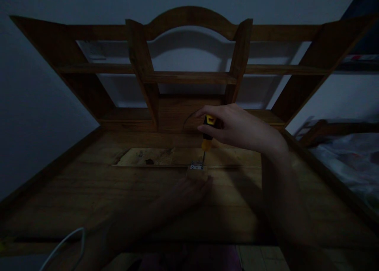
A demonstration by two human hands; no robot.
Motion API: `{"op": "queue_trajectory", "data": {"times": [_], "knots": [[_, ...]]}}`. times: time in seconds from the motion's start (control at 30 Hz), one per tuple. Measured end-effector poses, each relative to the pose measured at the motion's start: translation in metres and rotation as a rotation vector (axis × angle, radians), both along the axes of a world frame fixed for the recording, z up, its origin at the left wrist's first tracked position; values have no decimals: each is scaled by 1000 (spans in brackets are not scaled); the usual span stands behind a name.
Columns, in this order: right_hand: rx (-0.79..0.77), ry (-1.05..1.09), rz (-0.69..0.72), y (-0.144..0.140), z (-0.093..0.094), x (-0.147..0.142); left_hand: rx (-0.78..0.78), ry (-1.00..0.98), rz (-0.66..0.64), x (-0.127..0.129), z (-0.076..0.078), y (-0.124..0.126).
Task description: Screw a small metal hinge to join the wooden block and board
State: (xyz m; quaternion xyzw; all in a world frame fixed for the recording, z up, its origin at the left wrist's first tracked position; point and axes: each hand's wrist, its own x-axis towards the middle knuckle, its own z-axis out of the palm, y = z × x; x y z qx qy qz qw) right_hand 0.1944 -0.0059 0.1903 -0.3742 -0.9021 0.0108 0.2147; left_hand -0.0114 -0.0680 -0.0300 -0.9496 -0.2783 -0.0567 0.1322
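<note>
My right hand grips the handle of a yellow and black screwdriver. Its shaft points down, with the tip at the right end of a small metal hinge. That hinge lies on a small wooden block on the desktop. In deep shadow, my left hand rests low against the near side of the block, its fingers around it. How firmly the left fingers press is hard to see in the dim light.
A wooden desk spreads under both hands, with a pale, rough recessed strip behind the hinge. Wooden shelves rise at the back against the wall. A white cable loops at lower left. Crumpled plastic sheeting lies at right.
</note>
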Motion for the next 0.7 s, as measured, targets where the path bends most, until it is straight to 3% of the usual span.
{"op": "queue_trajectory", "data": {"times": [0.17, 0.3, 0.43, 0.7], "knots": [[72, -19, -173, 2, -3, -7, -28, -8, 3, -3, -1, -1], [-29, 33, -75, 2, -4, -7, -30, 30, 21, 0, -1, 1], [-19, 24, -30, 0, -3, -6, -26, 66, 24, 4, 6, 1], [30, 13, -134, -1, -2, -11, 21, 10, 51, 3, 10, -5]]}}
